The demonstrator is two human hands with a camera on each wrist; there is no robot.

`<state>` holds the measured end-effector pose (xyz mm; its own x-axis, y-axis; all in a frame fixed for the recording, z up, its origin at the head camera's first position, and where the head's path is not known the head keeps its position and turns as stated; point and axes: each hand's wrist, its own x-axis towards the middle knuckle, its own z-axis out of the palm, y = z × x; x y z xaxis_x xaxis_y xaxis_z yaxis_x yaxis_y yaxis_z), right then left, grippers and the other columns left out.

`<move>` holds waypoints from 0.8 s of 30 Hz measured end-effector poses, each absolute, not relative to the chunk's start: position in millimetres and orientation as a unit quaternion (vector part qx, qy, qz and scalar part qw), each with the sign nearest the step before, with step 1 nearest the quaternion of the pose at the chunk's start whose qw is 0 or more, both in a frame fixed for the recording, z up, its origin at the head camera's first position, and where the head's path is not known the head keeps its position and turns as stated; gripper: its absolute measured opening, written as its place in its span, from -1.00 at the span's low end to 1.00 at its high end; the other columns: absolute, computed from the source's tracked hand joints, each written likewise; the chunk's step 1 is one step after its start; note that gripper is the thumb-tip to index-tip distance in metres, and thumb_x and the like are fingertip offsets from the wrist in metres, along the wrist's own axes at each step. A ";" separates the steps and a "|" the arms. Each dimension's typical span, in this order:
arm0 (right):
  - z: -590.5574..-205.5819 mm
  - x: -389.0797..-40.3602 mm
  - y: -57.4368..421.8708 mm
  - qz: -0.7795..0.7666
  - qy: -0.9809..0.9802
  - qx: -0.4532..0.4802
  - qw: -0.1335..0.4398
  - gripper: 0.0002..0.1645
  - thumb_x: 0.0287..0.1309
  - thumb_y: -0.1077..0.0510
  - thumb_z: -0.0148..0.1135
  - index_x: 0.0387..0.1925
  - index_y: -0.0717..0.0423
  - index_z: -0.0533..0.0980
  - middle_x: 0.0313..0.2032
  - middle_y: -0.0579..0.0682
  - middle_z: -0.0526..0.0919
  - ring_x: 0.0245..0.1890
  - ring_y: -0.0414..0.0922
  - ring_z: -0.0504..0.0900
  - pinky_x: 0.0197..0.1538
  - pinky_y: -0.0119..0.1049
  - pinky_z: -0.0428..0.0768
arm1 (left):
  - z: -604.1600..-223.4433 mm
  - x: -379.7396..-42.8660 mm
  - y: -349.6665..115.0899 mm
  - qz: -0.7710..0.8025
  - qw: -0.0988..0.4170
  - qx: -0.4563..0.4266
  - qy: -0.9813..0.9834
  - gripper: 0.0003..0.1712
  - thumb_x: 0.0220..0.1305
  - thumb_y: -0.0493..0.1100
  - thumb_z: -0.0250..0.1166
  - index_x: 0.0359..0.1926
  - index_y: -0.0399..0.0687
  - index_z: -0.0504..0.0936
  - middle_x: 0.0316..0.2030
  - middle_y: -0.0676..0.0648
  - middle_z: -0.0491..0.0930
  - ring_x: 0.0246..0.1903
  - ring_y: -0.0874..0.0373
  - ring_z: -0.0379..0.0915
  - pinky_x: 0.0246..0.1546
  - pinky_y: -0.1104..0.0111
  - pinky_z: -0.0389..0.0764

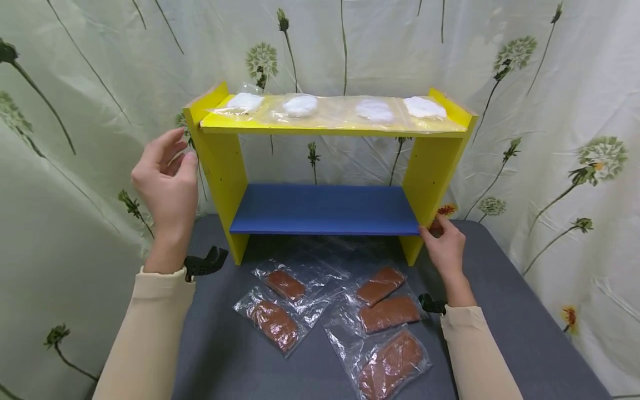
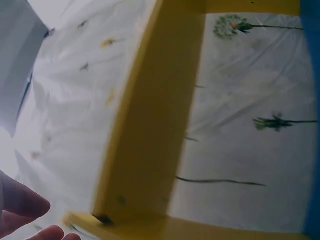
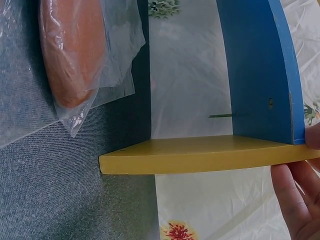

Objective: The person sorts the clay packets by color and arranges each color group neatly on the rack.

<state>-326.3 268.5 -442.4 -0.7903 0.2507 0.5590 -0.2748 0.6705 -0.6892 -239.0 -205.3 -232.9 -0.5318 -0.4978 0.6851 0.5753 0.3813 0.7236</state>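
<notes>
Left hand (image 1: 167,178): seen from here, it is raised beside the upper part of the left side panel (image 1: 217,161) and holds nothing. Its fingers curl loosely, with a gap between them and the thumb; no contact with the panel shows. For an even grip, bring it level with the opposite hand.

Shelf unit (image 1: 320,131): it stands upright on the table (image 1: 500,289), between the two hands. Four white packets (image 1: 300,105) lie in a row along its top board. Keep that board level, since the slick film would probably slide if the unit tips. The blue board (image 1: 325,208) below spans both side panels. In front of the unit, brown packets (image 1: 275,322) in clear bags lie on the table, two to the left and three to the right; keep the panel feet off their loose film.

Right hand (image 1: 446,244): it grips the right side panel (image 1: 432,172) at the blue board's height, thumb at the front edge, fingers against the outer face. This appears to be a steadying hold. Apply light, inward pressure; a one-sided pull could swing the unit askew.
</notes>
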 end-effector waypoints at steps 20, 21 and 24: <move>-445.0 -323.6 264.8 0.399 -0.853 0.014 0.335 -0.55 0.27 0.08 0.39 0.16 0.06 0.61 -0.29 0.10 0.71 -0.24 0.00 0.63 -0.21 -0.29 0.48 | -367.1 -274.6 -235.2 -0.583 0.405 0.015 -0.704 -0.50 0.31 -0.33 0.35 0.27 -0.16 0.59 0.15 -0.26 0.59 0.12 -0.15 0.54 0.12 0.32 0.57; -444.2 -323.6 264.7 0.397 -0.854 0.015 0.336 -0.56 0.26 0.08 0.39 0.16 0.07 0.61 -0.30 0.10 0.71 -0.24 0.00 0.63 -0.20 -0.30 0.48 | -372.7 -277.6 -236.5 -0.585 0.400 0.015 -0.705 -0.49 0.31 -0.33 0.35 0.28 -0.17 0.58 0.15 -0.27 0.58 0.12 -0.16 0.54 0.12 0.32 0.58; -442.6 -323.8 264.7 0.392 -0.856 0.017 0.336 -0.57 0.26 0.09 0.40 0.14 0.08 0.62 -0.31 0.11 0.71 -0.24 0.01 0.64 -0.16 -0.23 0.51 | -394.7 -291.0 -243.2 -0.596 0.384 0.015 -0.705 -0.47 0.29 -0.28 0.40 0.28 -0.06 0.60 0.15 -0.21 0.60 0.12 -0.08 0.56 0.10 0.37 0.58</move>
<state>-323.8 264.7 -442.6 -0.7740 0.2348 0.5881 -0.2922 0.6915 -0.6606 -291.0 -243.2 -394.7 -0.7050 -0.4790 0.5231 0.4361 0.2888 0.8523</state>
